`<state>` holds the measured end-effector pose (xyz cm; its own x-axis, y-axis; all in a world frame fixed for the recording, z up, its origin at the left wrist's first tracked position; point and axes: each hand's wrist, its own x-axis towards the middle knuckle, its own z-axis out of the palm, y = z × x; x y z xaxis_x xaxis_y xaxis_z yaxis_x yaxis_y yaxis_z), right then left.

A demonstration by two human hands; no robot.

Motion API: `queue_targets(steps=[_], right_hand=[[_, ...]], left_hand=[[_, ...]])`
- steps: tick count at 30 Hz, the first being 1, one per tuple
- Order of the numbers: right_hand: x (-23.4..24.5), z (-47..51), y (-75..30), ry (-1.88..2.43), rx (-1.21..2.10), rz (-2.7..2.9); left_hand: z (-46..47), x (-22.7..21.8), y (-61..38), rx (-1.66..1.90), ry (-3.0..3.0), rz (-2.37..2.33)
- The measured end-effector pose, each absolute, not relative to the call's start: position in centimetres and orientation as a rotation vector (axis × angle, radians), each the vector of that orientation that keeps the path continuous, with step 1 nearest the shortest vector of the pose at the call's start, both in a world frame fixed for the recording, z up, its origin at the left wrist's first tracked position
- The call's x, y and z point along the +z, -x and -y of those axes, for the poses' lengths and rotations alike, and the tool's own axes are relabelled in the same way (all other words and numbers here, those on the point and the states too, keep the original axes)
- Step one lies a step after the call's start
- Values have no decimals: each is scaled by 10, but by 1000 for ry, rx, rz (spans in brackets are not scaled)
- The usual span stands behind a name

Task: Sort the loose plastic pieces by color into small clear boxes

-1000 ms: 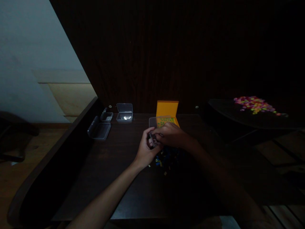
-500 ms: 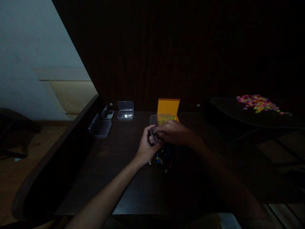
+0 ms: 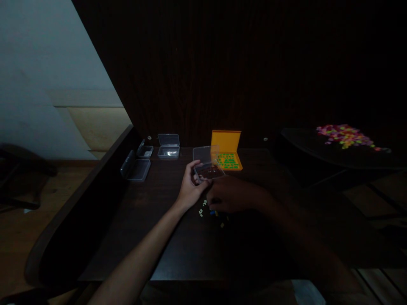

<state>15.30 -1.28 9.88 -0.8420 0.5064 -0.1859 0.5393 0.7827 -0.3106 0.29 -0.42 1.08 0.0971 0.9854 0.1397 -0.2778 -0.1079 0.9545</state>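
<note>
My left hand [image 3: 190, 186] is wrapped round a clear plastic box [image 3: 209, 171] with its hinged lid [image 3: 205, 154] raised, holding it tilted above the table. A few small pieces lie inside the box. Just below and to its right, my right hand [image 3: 233, 194] reaches down to a scattered pile of small blocks [image 3: 216, 213], blue and yellow among them. Its fingers are bent together in shadow, so whatever lies between them is hidden. Small pale yellow pieces [image 3: 200, 212] lie at the pile's left side.
A yellow case [image 3: 226, 139] with green pieces in it stands behind the hands, lid up. Three more clear boxes [image 3: 168, 151] with raised lids sit at the back left. Colourful small pieces [image 3: 345, 135] are heaped on a dark surface at the right. A raised side panel [image 3: 76, 203] borders the table's left.
My right hand has come out of the clear box and moved down to the pile. The box, in my left hand, has shifted slightly left, and its inside now shows.
</note>
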Motion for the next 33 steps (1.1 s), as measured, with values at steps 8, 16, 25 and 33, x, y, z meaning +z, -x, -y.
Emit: queue_targets(steps=[8, 16, 25, 33], right_hand=[[65, 13, -135, -744, -505, -2856], [55, 17, -130, -737, -439, -2852], [65, 22, -128, -744, -399, -2791], [105, 18, -154, -772, -697, -2828]], left_hand=[[4, 9, -1, 1342, -1145, -873], [3, 9, -2, 1347, -1141, -888], [4, 11, -2, 1353, -1176, -891], [5, 10, -2, 1337, -1270, -872]])
